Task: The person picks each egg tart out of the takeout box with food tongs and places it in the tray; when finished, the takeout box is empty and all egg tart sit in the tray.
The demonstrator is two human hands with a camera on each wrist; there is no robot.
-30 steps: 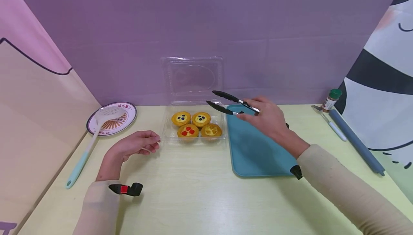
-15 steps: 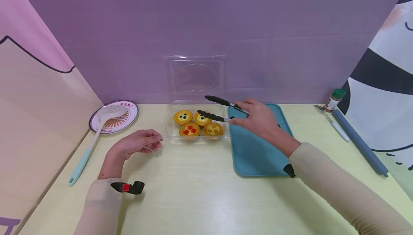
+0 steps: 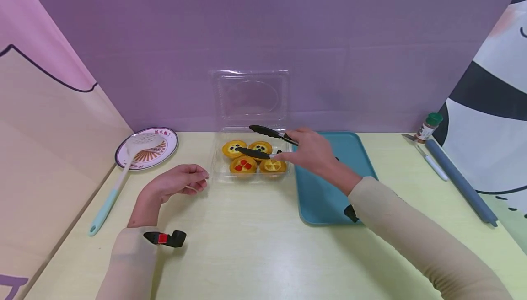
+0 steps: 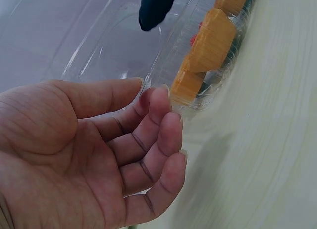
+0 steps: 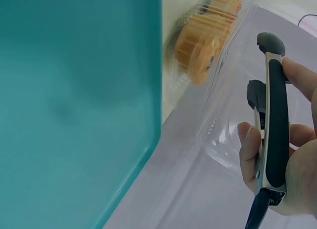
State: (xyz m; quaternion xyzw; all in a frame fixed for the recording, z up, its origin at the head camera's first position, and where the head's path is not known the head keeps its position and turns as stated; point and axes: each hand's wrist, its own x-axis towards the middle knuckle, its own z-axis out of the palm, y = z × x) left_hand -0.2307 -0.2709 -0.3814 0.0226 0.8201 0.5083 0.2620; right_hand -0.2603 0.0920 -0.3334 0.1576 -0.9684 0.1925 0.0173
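Note:
My right hand (image 3: 310,150) grips black-tipped metal tongs (image 5: 277,122), their two arms apart and nothing between the tips. In the head view the tongs overlap several egg tarts in a clear plastic box (image 3: 220,172) with its lid raised. One tart (image 3: 243,165) has red fruit pieces on top, another (image 3: 273,166) a yellow star-like pattern, and two more at the back carry dark berries, one partly covered by the tongs. To the left of the box my left hand (image 3: 177,183) hovers with loosely curled fingers and holds nothing; its palm (image 4: 74,164) shows bare.
A teal tray (image 3: 325,204) lies right of the box, under my right forearm. At the left, a white skimmer (image 3: 109,204) leans on a patterned plate (image 3: 170,147). Far right are a green-capped jar (image 3: 429,127), a small white-handled knife (image 3: 435,167) and a blue-grey rod (image 3: 461,183).
My right hand has carried the tongs left and slightly down, from beside the box's right edge to over the tarts. The left hand stays about where it was.

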